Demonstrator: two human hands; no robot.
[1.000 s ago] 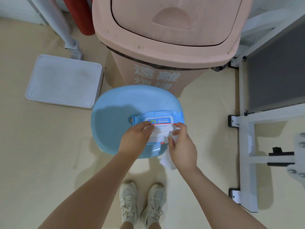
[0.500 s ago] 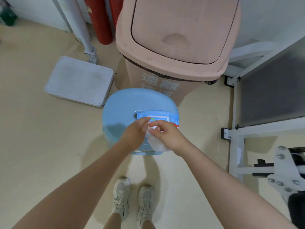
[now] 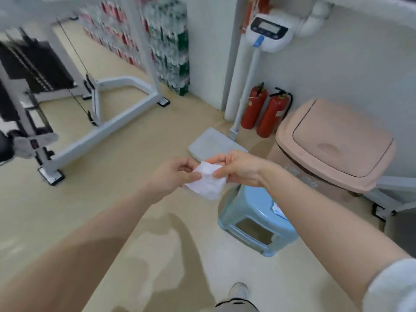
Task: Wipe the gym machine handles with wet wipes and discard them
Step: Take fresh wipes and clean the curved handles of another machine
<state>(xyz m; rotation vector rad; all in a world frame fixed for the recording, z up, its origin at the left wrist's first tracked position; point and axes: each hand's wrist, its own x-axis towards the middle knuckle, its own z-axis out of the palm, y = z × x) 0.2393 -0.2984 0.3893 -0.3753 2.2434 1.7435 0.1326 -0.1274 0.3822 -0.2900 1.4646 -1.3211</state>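
Head view: both hands, left [image 3: 175,176] and right [image 3: 238,170], pinch wipe [image 3: 208,182]; unfold fully before wiping handles.

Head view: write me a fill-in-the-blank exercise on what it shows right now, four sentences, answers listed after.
1. Both hands, left hand and right hand, pinch a white ____.
2. The bin with the swing lid is ____ in colour.
3. The two fire extinguishers by the wall are ____.
4. The stool beside the bin is light ____.

Missing words: wipe; pink; red; blue
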